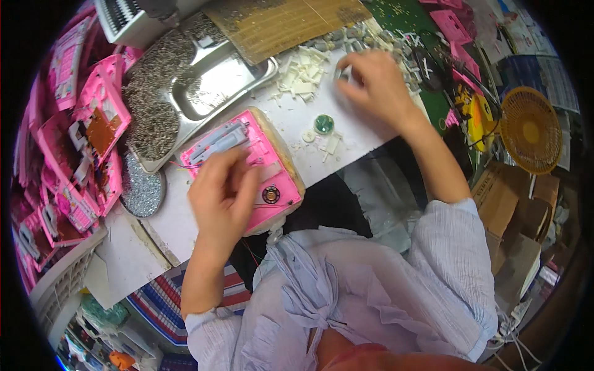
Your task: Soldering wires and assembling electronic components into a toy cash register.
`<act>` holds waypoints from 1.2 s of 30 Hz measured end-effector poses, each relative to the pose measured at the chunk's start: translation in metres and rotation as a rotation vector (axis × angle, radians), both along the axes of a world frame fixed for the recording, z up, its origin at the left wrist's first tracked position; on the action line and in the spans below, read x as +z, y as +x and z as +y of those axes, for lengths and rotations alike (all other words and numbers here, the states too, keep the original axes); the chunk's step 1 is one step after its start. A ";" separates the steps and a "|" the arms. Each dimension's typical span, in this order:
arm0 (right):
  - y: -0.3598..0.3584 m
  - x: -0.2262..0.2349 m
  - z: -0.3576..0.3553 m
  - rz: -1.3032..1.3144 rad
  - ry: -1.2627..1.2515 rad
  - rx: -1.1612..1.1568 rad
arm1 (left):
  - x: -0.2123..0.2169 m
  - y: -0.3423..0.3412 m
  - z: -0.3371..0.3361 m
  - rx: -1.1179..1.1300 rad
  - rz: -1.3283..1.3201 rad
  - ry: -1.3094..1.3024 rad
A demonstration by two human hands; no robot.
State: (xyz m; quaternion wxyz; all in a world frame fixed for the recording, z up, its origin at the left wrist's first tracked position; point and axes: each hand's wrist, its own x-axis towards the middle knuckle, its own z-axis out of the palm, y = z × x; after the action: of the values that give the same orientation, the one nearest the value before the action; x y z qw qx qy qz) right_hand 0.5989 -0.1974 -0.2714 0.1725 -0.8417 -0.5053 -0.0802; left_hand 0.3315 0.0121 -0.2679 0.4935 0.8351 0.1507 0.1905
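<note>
On the worktable lies a pink plastic toy housing [269,157], inner side up, on a pale padded block. A long grey plastic part [224,139] sits in its far left section, and a round black speaker [271,195] in its near part. My left hand [221,193] is over the housing's left side, fingers loosely bent and thumb apart, with nothing visible in it. Farther right, my right hand [377,86] curls thumb and fingertips together beside small grey metal parts [352,42]. A small greyish thing shows between these fingers, too unclear to name.
Left of the housing stand a steel tray [185,117] heaped with screws and a round dish [143,185] of small silvery pieces. Pink housings [80,154] pile up far left. White plastic pieces [303,77] and a green round container [323,124] lie right. An orange fan [531,130] stands far right.
</note>
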 end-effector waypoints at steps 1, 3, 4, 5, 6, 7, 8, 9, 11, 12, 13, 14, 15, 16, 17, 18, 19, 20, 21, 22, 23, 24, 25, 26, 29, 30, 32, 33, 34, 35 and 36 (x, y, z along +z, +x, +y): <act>-0.023 0.009 0.010 0.167 0.098 0.106 | 0.021 0.020 -0.009 -0.029 0.031 -0.070; -0.065 0.024 0.027 0.205 0.169 0.231 | 0.024 0.043 -0.016 -0.101 0.055 -0.167; -0.079 0.029 0.031 0.235 0.217 0.274 | 0.025 0.044 -0.015 -0.126 0.060 -0.159; -0.085 0.030 0.031 0.346 0.261 0.264 | 0.026 0.044 -0.014 -0.153 0.063 -0.153; -0.091 0.028 0.028 0.459 0.302 0.243 | 0.026 0.046 -0.013 -0.191 0.069 -0.150; -0.094 0.026 0.026 0.573 0.344 0.224 | 0.029 0.047 -0.011 -0.225 0.026 -0.014; -0.098 0.022 0.021 0.843 0.410 0.231 | 0.030 0.045 -0.010 -0.259 -0.011 0.118; -0.097 0.021 0.017 1.152 0.454 0.229 | 0.031 0.045 -0.008 -0.292 -0.048 0.251; -0.093 0.021 0.011 1.780 0.518 0.231 | 0.038 0.049 -0.005 -0.430 -0.146 0.487; -0.091 0.013 0.008 1.846 0.488 0.197 | 0.040 0.051 -0.005 -0.491 -0.183 0.570; -0.090 0.009 0.006 1.872 0.480 0.186 | 0.042 0.052 -0.005 -0.553 -0.219 0.652; -0.090 0.006 0.002 1.898 0.472 0.175 | 0.045 0.052 -0.004 -0.620 -0.170 0.710; -0.090 0.004 -0.001 1.923 0.464 0.162 | 0.046 0.055 -0.004 -0.676 -0.179 0.670; -0.090 0.004 -0.005 1.925 0.489 0.148 | 0.046 0.062 -0.002 -0.734 -0.188 0.627; -0.091 0.006 -0.010 1.925 0.514 0.131 | 0.045 0.069 0.001 -0.790 -0.199 0.583; -0.090 0.008 -0.014 1.923 0.537 0.116 | 0.046 0.079 0.007 -0.769 -0.158 0.510; -0.089 0.007 -0.019 1.889 0.541 0.086 | 0.047 0.093 0.017 -0.747 -0.118 0.436; -0.087 0.007 -0.025 1.850 0.548 0.042 | 0.042 0.114 0.033 -0.618 -0.037 0.444; -0.087 0.005 -0.029 1.816 0.553 0.009 | 0.037 0.135 0.053 -0.481 0.050 0.457; -0.087 0.004 -0.028 1.806 0.554 0.034 | 0.028 0.150 0.079 -0.351 0.075 0.620; -0.086 0.002 -0.028 1.790 0.560 0.046 | 0.015 0.165 0.101 -0.227 0.094 0.776; -0.085 -0.001 -0.028 1.780 0.567 0.064 | 0.012 0.173 0.115 -0.156 0.129 0.758; -0.083 -0.004 -0.029 1.759 0.563 0.071 | 0.007 0.183 0.122 -0.096 0.155 0.734; -0.082 -0.005 -0.032 1.735 0.561 0.074 | 0.004 0.192 0.124 -0.095 0.115 0.739; -0.077 -0.005 -0.032 1.720 0.579 0.076 | -0.001 0.214 0.129 -0.113 0.024 0.797; -0.075 -0.004 -0.030 1.724 0.585 0.077 | -0.001 0.221 0.129 -0.135 0.011 0.843; -0.073 -0.002 -0.027 1.717 0.564 0.092 | 0.000 0.231 0.127 -0.150 0.031 0.917; -0.072 -0.002 -0.025 1.712 0.554 0.097 | 0.003 0.236 0.125 -0.143 0.063 0.944; -0.072 -0.002 -0.023 1.707 0.551 0.104 | 0.005 0.240 0.123 -0.135 0.096 0.971; -0.071 -0.002 -0.021 1.703 0.546 0.111 | 0.007 0.243 0.122 -0.130 0.120 0.972; -0.071 -0.003 -0.020 1.700 0.541 0.119 | 0.007 0.245 0.122 -0.125 0.145 0.974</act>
State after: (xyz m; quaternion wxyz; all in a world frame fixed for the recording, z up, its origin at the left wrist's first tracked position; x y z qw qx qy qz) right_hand 0.5278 -0.2170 -0.2741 0.6854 -0.5196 -0.2136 0.4633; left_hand 0.5763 0.1340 -0.2604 0.0449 0.9872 0.0275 0.1502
